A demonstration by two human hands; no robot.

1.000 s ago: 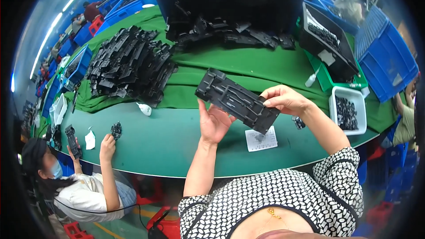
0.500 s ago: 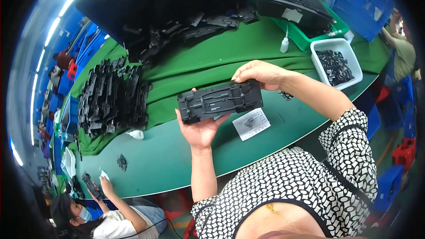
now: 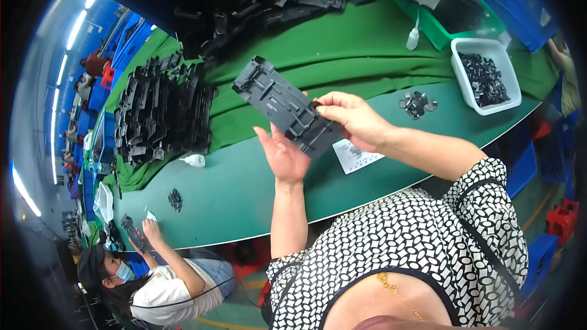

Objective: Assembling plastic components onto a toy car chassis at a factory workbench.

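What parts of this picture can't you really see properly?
Head view, the only one:
- The underside of the black plastic panel: it faces away, and the right hand covers its near end.
- The left hand: its fingertips are behind the panel.
- The paper slip: print too small, one end under the panel.
- The small black parts in the white bin: too tiny to tell apart.
- The big black pile: its pieces blur together.
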